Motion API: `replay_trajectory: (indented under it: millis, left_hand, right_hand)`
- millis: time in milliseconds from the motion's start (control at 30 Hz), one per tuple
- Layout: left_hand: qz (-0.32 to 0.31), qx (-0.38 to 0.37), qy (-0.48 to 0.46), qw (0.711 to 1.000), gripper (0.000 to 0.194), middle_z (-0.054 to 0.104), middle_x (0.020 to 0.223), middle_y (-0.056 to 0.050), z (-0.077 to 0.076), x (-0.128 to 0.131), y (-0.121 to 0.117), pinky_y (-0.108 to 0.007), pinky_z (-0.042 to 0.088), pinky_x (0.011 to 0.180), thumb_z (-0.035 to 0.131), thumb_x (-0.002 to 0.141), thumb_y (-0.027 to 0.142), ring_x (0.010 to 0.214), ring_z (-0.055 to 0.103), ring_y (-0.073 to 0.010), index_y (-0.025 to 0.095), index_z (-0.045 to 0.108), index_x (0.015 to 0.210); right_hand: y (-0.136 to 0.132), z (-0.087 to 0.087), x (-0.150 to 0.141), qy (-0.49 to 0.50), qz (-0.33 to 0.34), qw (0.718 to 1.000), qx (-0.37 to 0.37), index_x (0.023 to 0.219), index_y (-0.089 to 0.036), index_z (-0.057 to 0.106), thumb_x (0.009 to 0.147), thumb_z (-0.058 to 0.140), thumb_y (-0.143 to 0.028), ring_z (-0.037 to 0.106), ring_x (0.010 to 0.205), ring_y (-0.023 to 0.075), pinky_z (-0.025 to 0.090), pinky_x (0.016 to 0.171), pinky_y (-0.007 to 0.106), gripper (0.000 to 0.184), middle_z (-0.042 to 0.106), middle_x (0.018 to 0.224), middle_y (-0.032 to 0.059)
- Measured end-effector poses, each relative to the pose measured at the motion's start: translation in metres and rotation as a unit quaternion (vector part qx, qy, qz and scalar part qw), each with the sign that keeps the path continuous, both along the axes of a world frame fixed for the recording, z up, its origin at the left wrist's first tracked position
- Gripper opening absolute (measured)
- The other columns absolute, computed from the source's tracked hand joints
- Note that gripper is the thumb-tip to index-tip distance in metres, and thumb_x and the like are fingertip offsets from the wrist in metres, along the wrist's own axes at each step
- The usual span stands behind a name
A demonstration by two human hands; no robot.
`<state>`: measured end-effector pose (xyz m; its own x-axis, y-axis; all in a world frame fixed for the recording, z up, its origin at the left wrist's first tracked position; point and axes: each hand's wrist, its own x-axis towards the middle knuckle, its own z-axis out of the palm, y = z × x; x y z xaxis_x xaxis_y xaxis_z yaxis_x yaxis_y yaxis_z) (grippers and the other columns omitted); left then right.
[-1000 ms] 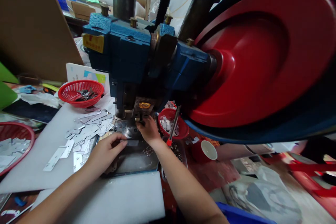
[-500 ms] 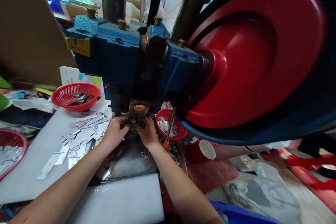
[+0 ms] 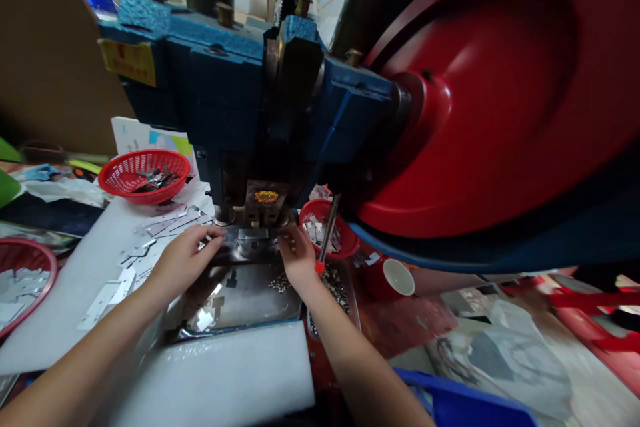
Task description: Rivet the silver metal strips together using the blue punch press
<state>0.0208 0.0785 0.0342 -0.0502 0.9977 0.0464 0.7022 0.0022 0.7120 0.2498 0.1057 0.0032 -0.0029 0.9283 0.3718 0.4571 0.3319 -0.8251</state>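
Observation:
A blue press (image 3: pixel 215 93) stands in front of me, its dark die block (image 3: pixel 245 247) low in the middle. On top of the die lies a small flat metal piece (image 3: pixel 253 233). My left hand (image 3: pixel 185 259) is at the die's left end, its thumb and forefinger apart with nothing visible between them. At the right end, my right hand (image 3: pixel 300 259) has its fingers curled inward at the die's edge. Whatever those fingers may hold is too small to make out. Below the die, a shiny metal plate (image 3: pixel 250 293) carries small loose parts (image 3: pixel 280 282) near my right wrist.
Flat metal strips (image 3: pixel 103 300) lie on white foam at left. Red baskets (image 3: pixel 145 177) of metal pieces stand around the press. A large red flywheel (image 3: pixel 480 113) fills the upper right. A clear box of small parts (image 3: pixel 337 290) and a red cup (image 3: pixel 399 277) are at right.
Both hands have drawn apart from the middle of the die, the left hand outward to the left, the right slightly rightward. The die and the flat metal piece on it are now uncovered.

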Motion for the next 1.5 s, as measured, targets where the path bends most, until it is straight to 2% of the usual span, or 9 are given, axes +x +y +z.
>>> replay_trajectory:
  millis: [133,233,367,600,767,933,1100,1333,1500]
  left_hand:
    - [-0.121,-0.074,0.105,0.984,0.035,0.068,0.103,-0.006,-0.010,0.000,-0.033,-0.037,0.045,0.083,0.042,0.085,0.045,0.096,0.062,-0.0257,0.027,0.065,0.104]
    - [-0.134,-0.086,0.158,0.974,0.040,0.069,0.105,-0.010,-0.021,0.012,-0.042,-0.041,0.045,0.078,0.043,0.084,0.046,0.097,0.062,-0.0295,0.028,0.060,0.117]
    - [-0.136,-0.095,0.184,0.969,0.037,0.068,0.102,-0.010,-0.027,0.017,-0.038,-0.041,0.045,0.077,0.045,0.083,0.046,0.096,0.062,-0.0302,0.027,0.060,0.111]
    - [-0.125,-0.065,0.127,0.982,0.024,0.066,0.099,-0.007,-0.025,0.018,-0.042,-0.038,0.044,0.077,0.051,0.078,0.040,0.093,0.061,-0.0274,0.025,0.058,0.096]
    - [-0.096,-0.090,0.068,0.989,0.026,0.069,0.097,-0.004,-0.026,0.023,-0.049,-0.036,0.046,0.073,0.045,0.084,0.040,0.089,0.065,-0.0251,0.028,0.056,0.105]
    - [-0.009,-0.006,-0.016,1.000,0.035,0.066,0.109,-0.007,-0.022,0.007,-0.046,-0.037,0.049,0.080,0.045,0.084,0.044,0.097,0.064,-0.0253,0.026,0.059,0.111]
    - [0.088,-0.115,-0.173,0.974,0.058,0.069,0.086,-0.004,-0.010,-0.005,-0.040,-0.029,0.047,0.047,0.053,0.077,0.055,0.054,0.062,-0.0185,0.025,0.053,0.126]
    - [0.062,-0.097,-0.228,0.967,0.051,0.071,0.083,-0.004,0.002,0.006,-0.029,-0.031,0.052,0.065,0.062,0.070,0.055,0.075,0.065,-0.0210,0.019,0.066,0.106]
    - [0.055,-0.082,-0.186,0.978,0.044,0.071,0.089,-0.004,0.002,0.009,-0.018,-0.030,0.049,0.068,0.060,0.072,0.053,0.081,0.064,-0.0220,0.020,0.065,0.101]
  right_hand:
    - [-0.016,-0.002,0.015,0.018,-0.009,0.999,-0.032,0.082,-0.021,0.064,0.082,0.052,-0.023,0.059,0.085,0.0183,0.047,0.079,0.031,0.012,0.061,0.087,0.0037]
    - [-0.023,-0.003,0.021,0.022,-0.010,0.999,-0.048,0.081,-0.020,0.064,0.081,0.052,-0.022,0.059,0.086,0.0189,0.047,0.081,0.031,0.012,0.062,0.086,0.0038]
    - [-0.026,-0.007,0.030,0.009,-0.013,0.999,-0.046,0.083,-0.021,0.066,0.082,0.053,-0.020,0.059,0.089,0.0194,0.046,0.083,0.032,0.013,0.065,0.087,0.0029]
    - [-0.031,-0.011,0.039,-0.190,0.014,0.982,0.009,0.094,-0.022,0.068,0.084,0.055,-0.017,0.057,0.094,0.0210,0.045,0.086,0.035,0.017,0.066,0.095,0.0050]
    - [-0.030,-0.015,0.032,-0.305,0.037,0.951,0.024,0.093,-0.026,0.069,0.086,0.060,-0.022,0.055,0.092,0.0204,0.042,0.088,0.035,0.013,0.064,0.095,0.0039]
    - [-0.028,-0.013,0.028,-0.270,0.026,0.962,0.019,0.086,-0.022,0.068,0.088,0.054,-0.017,0.056,0.088,0.0195,0.042,0.086,0.035,0.015,0.064,0.089,0.0039]
    - [-0.016,0.006,0.007,-0.162,0.017,0.986,0.035,0.082,-0.020,0.067,0.087,0.052,-0.015,0.057,0.084,0.0179,0.043,0.080,0.031,0.016,0.063,0.084,0.0040]
    - [0.010,0.025,-0.037,-0.261,-0.022,0.965,0.020,0.082,-0.025,0.070,0.082,0.062,-0.025,0.052,0.091,0.0235,0.039,0.081,0.036,0.008,0.063,0.090,0.0052]
    - [0.001,0.028,-0.031,-0.318,0.043,0.944,0.075,0.089,-0.030,0.071,0.085,0.059,-0.030,0.050,0.098,0.0237,0.032,0.097,0.043,0.013,0.064,0.093,0.0031]
